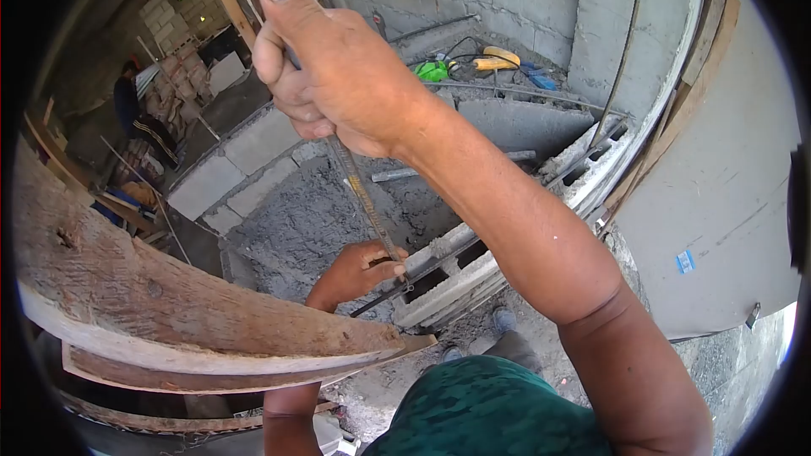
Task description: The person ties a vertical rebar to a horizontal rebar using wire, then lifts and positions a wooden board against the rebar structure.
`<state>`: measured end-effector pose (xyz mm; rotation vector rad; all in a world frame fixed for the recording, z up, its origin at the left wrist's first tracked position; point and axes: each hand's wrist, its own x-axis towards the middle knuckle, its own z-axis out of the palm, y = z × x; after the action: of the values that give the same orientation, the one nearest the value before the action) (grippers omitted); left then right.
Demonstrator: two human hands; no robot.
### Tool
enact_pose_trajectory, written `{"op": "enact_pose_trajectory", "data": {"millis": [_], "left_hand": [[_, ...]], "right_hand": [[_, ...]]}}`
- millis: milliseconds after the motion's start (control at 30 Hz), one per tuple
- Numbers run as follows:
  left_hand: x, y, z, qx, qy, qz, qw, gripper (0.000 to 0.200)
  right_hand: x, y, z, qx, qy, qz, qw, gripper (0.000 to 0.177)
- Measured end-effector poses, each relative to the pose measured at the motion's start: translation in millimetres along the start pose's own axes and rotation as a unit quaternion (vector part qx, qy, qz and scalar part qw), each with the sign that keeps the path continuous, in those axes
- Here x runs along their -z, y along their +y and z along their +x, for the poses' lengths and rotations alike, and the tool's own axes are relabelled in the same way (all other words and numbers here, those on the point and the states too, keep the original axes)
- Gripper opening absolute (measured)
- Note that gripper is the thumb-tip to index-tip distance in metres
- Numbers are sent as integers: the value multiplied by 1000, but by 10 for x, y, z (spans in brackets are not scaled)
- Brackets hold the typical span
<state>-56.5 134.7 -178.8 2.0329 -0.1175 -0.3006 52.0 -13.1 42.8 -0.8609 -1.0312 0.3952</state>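
Observation:
My right hand (pixel 325 72) is raised high in the view, its fingers wrapped round a ribbed steel rebar (pixel 363 198). The bar slants down to the hollow concrete blocks (pixel 456 287), with its lower end by an opening in the top course. Down there my left hand (pixel 361 274) closes its thumb and fingers about the bar near that end. A thinner dark rod (pixel 376 302) lies along the blocks beside my left hand. My left forearm is partly hidden behind a rough wooden board (pixel 186 287).
Wet grey mortar (pixel 296 224) lies inside the low block wall. A yellow tool (pixel 497 59) and a green item (pixel 431 71) rest at the back. An upright bar (pixel 623 67) sticks out of the blocks at right. Another person (pixel 139 114) is at the far left.

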Motion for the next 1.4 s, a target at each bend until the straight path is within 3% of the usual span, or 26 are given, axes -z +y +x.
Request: {"op": "enact_pose_trajectory", "data": {"millis": [67, 133, 200, 300, 367, 433, 633, 700, 767, 833, 900, 933, 967, 1033, 1100, 1167, 1233, 1333, 1400], "left_hand": [[-24, 35, -46, -12, 9, 30, 999, 37], [-69, 35, -66, -76, 15, 109, 991, 40], [-79, -2, -56, -72, 11, 90, 993, 40], [-114, -150, -20, -56, -5, 87, 995, 42], [-124, -162, 14, -50, -14, 105, 993, 45], [-145, -132, -2, 13, 4, 54, 998, 42], [-188, -220, 40, -18, -8, -49, 999, 43], [-199, -258, 59, -14, -64, -168, 984, 48], [-191, -324, 126, -39, -73, -207, 975, 50], [-151, -131, 107, -38, -67, -195, 978, 52], [-138, -316, 74, -11, -22, -179, 984, 56], [-128, -434, 60, -22, -7, -197, 980, 59], [-100, -568, 53, -36, 10, -214, 976, 61], [-21, -803, -68, 21, -6, -269, 963, 65], [-53, -807, -105, 20, 13, -295, 955, 60], [-148, -537, -352, 60, 242, -154, 956, 41], [2, -412, -591, 83, 424, -104, 896, 42], [197, -103, -1416, 10, 711, -111, 694, 44], [-15, 437, -2102, -141, 816, -131, 545, 45]], "right_hand": [[63, 5, -57, -35, -72, 106, 991, 62], [96, -17, -162, -21, -56, 93, 994, 64], [108, -11, -243, -12, -40, 82, 996, 65], [107, 29, -306, -1, -2, 23, 1000, 68], [30, 117, -299, 51, 124, -77, 988, 69], [14, 117, -287, 44, 144, -100, 984, 69], [-130, 147, -382, 121, 165, -135, 970, 62], [-122, 158, -411, 109, 172, -150, 967, 60], [-131, 241, -417, 191, 181, -139, 955, 59], [-73, 284, -466, 170, 166, -143, 961, 58], [-33, 245, -514, 188, 120, -75, 972, 57], [97, 159, -650, 72, 34, -36, 996, 53], [214, 192, -664, 71, 31, -29, 997, 53], [476, 387, -680, 192, -12, -205, 960, 49], [655, 448, -678, 184, -55, -231, 954, 40], [690, 466, -717, 131, -112, -215, 961, 31], [733, 478, -705, 134, -125, -208, 961, 29], [795, 436, -662, 146, -151, -229, 951, 26], [870, 356, -564, 150, -183, -231, 944, 26]]}}
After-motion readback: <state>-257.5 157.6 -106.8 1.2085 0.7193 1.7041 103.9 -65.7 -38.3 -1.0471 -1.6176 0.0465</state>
